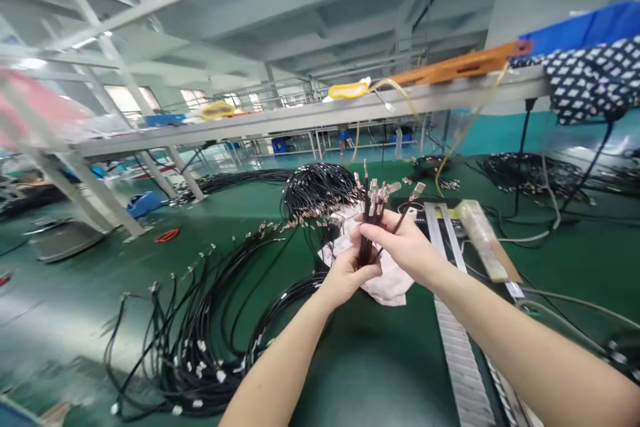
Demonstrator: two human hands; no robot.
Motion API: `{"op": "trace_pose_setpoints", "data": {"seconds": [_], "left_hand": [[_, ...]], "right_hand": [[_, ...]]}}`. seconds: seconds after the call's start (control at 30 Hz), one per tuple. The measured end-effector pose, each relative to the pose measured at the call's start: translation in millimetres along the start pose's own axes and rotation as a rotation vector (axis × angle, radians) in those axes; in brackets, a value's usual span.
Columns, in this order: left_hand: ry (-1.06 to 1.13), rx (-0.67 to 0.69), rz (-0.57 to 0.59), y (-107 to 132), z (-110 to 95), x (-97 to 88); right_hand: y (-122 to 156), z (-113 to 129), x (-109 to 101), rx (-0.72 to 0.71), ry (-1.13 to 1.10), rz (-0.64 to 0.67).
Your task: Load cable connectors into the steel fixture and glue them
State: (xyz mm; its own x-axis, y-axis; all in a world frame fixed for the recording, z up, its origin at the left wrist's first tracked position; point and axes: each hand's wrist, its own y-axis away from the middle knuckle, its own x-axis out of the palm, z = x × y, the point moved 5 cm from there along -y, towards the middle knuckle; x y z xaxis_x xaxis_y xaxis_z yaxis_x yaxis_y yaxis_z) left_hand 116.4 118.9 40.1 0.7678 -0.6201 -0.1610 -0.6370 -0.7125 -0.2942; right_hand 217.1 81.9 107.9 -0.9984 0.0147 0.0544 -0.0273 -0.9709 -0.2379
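Note:
Both my hands are raised over a green table (250, 213) and grip one upright bundle of thin black cables (370, 213) with metal connector tips. My left hand (345, 277) is closed round the lower part of the bundle. My right hand (400, 243) pinches the bundle a little higher, thumb and fingers pressed on the cables. The connector tips fan out above my fingers. A crumpled pinkish-white cloth (390, 280) lies on the table just under my hands.
Long loops of black cables (200, 327) sprawl across the table at left, another coil (315, 190) lies behind my hands. A ribbed metal rail (457, 340) runs at right beside a taped bar (483, 237). A shelf (300, 120) crosses overhead.

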Motion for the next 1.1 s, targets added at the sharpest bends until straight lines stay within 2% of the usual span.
{"op": "trace_pose_setpoints", "data": {"seconds": [0.07,0.13,0.23,0.4,0.47,0.53,0.63,0.77,0.83,0.9,1.0,1.1], "left_hand": [[-0.069,0.027,0.030,0.1,-6.4,-26.2],[-0.110,0.030,0.051,2.1,-6.4,-46.0],[-0.074,0.061,-0.048,2.1,2.5,-59.0],[0.085,0.109,-0.440,-5.5,25.5,-60.8],[0.132,0.113,-0.542,-6.1,31.3,-60.4],[0.155,0.122,-0.600,-4.3,33.3,-60.1],[0.182,0.143,-0.639,0.0,32.1,-59.3],[0.272,0.150,-0.636,0.6,31.1,-59.0],[0.333,0.134,-0.633,-1.0,32.8,-59.7],[0.386,0.112,-0.640,-2.0,35.2,-60.7],[0.430,0.100,-0.675,-1.0,37.3,-61.8],[0.428,0.122,-0.698,0.9,36.5,-61.2]], "right_hand": [[-12.1,21.7,10.0,-0.087,0.021,-0.010],[-21.5,38.7,17.5,-0.136,-0.001,0.043],[-33.3,53.3,24.1,-0.144,-0.049,0.118],[-40.3,58.4,31.1,-0.149,0.043,0.182],[-41.9,55.0,32.7,-0.105,0.101,0.139],[-45.6,51.7,32.5,-0.078,0.143,0.022],[-54.5,48.4,35.4,-0.117,0.228,-0.117],[-62.8,46.3,39.7,-0.225,0.278,-0.162],[-62.2,46.6,39.8,-0.254,0.267,-0.144],[-60.3,47.1,40.6,-0.248,0.209,-0.073],[-60.4,45.5,42.1,-0.156,-0.001,0.062],[-65.5,43.0,38.1,-0.098,-0.104,0.031]]}}
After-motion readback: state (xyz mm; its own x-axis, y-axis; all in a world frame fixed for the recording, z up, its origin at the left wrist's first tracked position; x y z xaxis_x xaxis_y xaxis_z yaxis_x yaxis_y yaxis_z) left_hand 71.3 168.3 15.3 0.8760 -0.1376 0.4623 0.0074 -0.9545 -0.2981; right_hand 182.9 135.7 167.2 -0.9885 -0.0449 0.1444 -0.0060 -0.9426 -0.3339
